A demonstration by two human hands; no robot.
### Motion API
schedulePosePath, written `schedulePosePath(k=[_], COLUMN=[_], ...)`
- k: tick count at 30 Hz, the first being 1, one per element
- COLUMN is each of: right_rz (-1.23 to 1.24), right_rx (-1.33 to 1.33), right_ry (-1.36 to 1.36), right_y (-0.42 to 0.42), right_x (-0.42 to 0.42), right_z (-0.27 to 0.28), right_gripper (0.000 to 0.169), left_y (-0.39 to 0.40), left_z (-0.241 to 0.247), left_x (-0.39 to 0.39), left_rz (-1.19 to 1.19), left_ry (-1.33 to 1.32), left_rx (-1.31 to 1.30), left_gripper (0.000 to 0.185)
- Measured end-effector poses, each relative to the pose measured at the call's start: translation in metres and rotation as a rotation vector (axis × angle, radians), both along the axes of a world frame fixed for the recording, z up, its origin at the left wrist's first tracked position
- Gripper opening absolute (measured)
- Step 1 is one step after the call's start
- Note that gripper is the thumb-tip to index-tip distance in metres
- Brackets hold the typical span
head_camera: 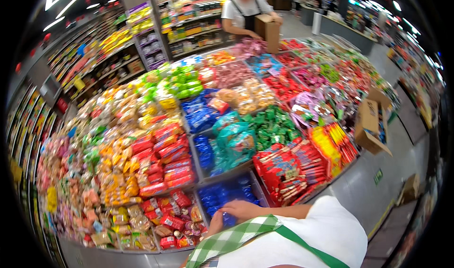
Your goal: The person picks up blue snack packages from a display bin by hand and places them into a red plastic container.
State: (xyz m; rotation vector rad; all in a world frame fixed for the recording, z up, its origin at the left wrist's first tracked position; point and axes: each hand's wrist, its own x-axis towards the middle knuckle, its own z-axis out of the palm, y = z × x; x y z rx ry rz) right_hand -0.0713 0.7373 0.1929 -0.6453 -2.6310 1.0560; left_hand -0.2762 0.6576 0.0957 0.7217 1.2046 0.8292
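Before me is a grey plastic bin (260, 186) with blue-wrapped packets (214, 197) in it. At its near edge, my left hand (216, 222) and my right hand (238, 210) meet around a blue-wrapped packet (229, 219). My right fingers curl over it from the right, and my left hand is against its left side. The fingertips and part of the packet are hidden. Left of this bin sits a compartment of red snack packets (173, 221). To the right lie large red snack bags (280, 168).
Packed candy bins surround me, including teal bags (234, 137) and green-wrapped sweets (273, 126). An open cardboard box (367, 121) rests at the right edge. Across the display, a person (244, 12) holds a cardboard box (269, 32). Stocked shelves (193, 27) stand behind.
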Motion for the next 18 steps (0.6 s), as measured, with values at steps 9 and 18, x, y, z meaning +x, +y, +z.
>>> schedulePosePath(k=[9,18], right_rz=[0.006,-0.100], right_rx=[-0.185,0.091], right_ry=[-0.142,0.025], right_y=[-0.007,-0.009], right_x=[0.002,0.001], right_z=[0.034,0.004], right_gripper=[0.073,0.048], left_y=[0.007,0.001], left_z=[0.054,0.034], left_x=[0.004,-0.013], left_rz=[-0.137,0.143], left_ry=[0.516,0.199], left_rx=[0.599,0.030], left_gripper=[0.041,0.040])
